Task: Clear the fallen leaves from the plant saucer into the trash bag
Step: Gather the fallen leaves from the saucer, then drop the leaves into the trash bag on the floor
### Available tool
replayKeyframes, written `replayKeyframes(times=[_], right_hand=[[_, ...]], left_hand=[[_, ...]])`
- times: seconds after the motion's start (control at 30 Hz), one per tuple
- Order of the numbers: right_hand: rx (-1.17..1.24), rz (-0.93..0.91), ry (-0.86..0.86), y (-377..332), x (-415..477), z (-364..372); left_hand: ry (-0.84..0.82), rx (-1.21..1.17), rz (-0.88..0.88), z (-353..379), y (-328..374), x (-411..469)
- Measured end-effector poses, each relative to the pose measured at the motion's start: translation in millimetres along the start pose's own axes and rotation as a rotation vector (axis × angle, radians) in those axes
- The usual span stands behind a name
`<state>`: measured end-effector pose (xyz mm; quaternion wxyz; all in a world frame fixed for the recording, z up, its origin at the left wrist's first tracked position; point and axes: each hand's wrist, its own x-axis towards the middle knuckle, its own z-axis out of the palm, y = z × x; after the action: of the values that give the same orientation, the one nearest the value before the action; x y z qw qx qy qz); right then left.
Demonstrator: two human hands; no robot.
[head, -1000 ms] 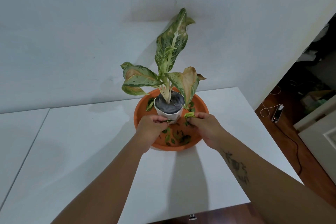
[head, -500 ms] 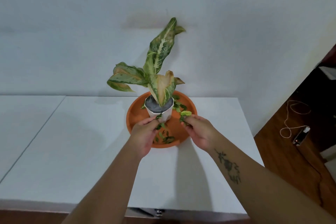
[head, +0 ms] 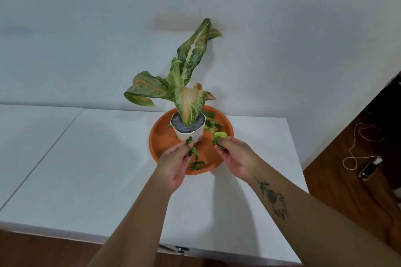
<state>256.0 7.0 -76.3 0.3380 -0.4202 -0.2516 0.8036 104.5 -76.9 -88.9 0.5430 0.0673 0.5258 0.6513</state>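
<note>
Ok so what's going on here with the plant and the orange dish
A person is picking fallen leaves out of the orange saucer under a white potted plant on a white table. The left hand pinches a few green leaves, and the right hand holds another small bunch. More leaves lie in the saucer, near the front and behind the pot. No trash bag is in view.

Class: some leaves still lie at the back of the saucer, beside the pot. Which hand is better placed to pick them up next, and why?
Probably the right hand: those leaves lie on the pot's right side, nearer it. The left hand would need to cross the pot. Both hands already hold leaves.
</note>
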Motion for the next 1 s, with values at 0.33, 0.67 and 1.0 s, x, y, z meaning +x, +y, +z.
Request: replayKeyframes(times=[0.33,0.67,1.0], right_hand=[[0.070,-0.087,0.091,-24,-8,-51],[0.178,-0.146,0.170,-72,-26,-159],[0.101,-0.100,0.222,-137,-48,-300]], left_hand=[[-0.199,-0.069,-0.136,61,-41,14],[-0.251,-0.028,-0.140,156,-99,-5],[-0.137,-0.105,-0.150,272,-200,-35]])
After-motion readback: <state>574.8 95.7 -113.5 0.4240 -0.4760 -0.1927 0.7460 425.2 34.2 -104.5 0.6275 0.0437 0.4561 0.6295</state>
